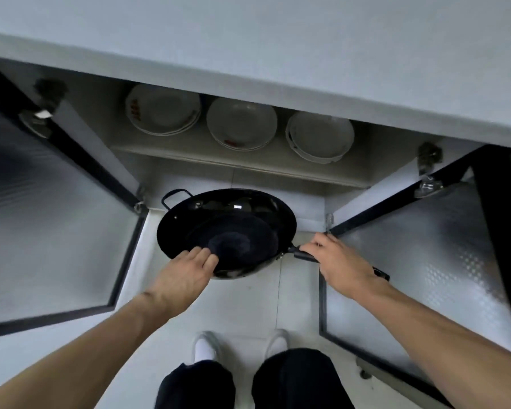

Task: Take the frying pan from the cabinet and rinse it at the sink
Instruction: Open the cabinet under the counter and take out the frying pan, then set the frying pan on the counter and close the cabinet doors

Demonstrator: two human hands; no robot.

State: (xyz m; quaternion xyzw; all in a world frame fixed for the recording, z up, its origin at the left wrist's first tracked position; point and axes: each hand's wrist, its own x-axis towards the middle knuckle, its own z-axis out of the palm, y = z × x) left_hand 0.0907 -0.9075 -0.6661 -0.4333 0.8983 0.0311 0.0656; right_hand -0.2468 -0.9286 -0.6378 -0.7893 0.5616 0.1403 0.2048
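A black frying pan (227, 228), round and deep, with a small loop handle at its far left and a long black handle at its right, is held at the mouth of the open cabinet (278, 175) under the counter. My right hand (337, 264) is closed around the long handle. My left hand (186, 276) grips the pan's near rim, fingers lying inside the bowl. The pan is above the floor tiles, just in front of the cabinet's lower compartment.
Three stacks of white plates (242, 125) sit on the cabinet's upper shelf. Two frosted-glass doors stand open: the left door (50, 219) and the right door (419, 261). The grey countertop (278, 54) overhangs above. My feet in white shoes (207, 346) stand on the tiled floor.
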